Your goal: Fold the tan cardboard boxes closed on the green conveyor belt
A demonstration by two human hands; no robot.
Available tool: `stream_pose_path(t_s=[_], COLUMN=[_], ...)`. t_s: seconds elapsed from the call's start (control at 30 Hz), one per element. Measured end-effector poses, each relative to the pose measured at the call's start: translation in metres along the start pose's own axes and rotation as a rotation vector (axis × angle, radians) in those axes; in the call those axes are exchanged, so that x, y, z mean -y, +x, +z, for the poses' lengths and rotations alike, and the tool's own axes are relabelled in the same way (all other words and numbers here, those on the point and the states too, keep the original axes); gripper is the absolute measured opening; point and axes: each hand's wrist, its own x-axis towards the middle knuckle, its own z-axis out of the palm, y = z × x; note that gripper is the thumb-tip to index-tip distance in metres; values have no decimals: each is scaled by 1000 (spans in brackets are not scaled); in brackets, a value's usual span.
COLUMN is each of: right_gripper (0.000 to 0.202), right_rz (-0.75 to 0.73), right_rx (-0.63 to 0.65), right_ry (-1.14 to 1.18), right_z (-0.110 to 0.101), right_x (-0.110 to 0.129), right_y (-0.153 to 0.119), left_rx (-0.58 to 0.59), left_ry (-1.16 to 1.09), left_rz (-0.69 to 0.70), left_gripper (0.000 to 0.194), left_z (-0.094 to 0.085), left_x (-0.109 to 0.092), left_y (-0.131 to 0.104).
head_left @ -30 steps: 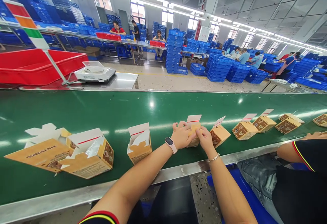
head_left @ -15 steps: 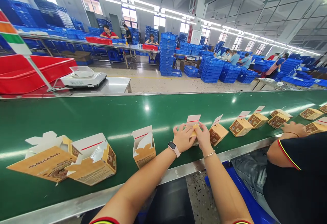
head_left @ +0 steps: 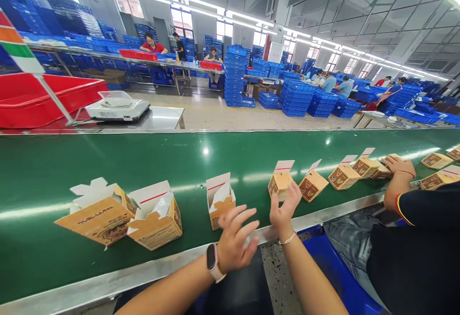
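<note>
My left hand (head_left: 235,242) and right hand (head_left: 285,209) both spread, near edge of green belt (head_left: 143,154).
Left one fanned, close to the open-topped carton (head_left: 223,211); cannot tell whether they touch. Right one, thumb held apart, before the flap-up carton (head_left: 278,185), which sits on the belt with its red-striped white flap (head_left: 284,166) raised; contact also unclear. Further right, a co-worker's hand (head_left: 401,167) over another carton (head_left: 381,171).

Cartons (head_left: 156,232) matt cardboard; green belt (head_left: 151,157) smooth, glossy; edge rail (head_left: 108,282) shiny metal.
</note>
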Motion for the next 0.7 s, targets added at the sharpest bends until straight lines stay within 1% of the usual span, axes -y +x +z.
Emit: stream_pose_path(t_s=[0.03,0.07,0.1,0.13,0.17,0.23,0.27,0.3,0.33,0.47,0.53,0.6,0.63,0.67,0.7], right_gripper=[46,45,46,48,51,58,59,59,57,45,39,41,44,45,46], right_rz=[-82,-136,-173,-200,-220,-242,-245,-242,-236,-226,-228,-216,-190,-139,-60], right_rx=[110,242,379,506,611,750,795,826,850,987,1080,1167,1193,1191,1151], right_ry=[73,158,243,321,387,476,500,511,509,444,425,440,458,484,512], right_z=[3,8,14,21,28,41,46,49,51,46,39,32,28,24,21], right_x=[8,16,22,26,30,31,31,30,29,28,29,29,28,27,26], right_y=[-6,-10,-11,-12,-11,-5,-2,2,7,32,43,49,49,47,43], left_rx=[-115,-209,-258,-241,-164,70,179,257,307,397,450,510,532,540,529], left_ry=[13,46,86,117,131,115,104,103,114,149,136,95,64,28,-14], left_rz=[-18,-74,-148,-216,-263,-291,-297,-311,-337,-407,-422,-424,-419,-416,-418], left_gripper=[43,47,51,52,51,47,46,45,46,50,45,40,40,41,42], left_z=[-12,-22,-28,-32,-34,-32,-29,-26,-23,-14,-12,-8,-6,-3,1], left_x=[5,12,20,29,38,53,57,60,61,55,52,51,52,52,51], left_y=[-6,-9,-12,-13,-14,-15,-14,-13,-11,9,21,28,30,30,29])
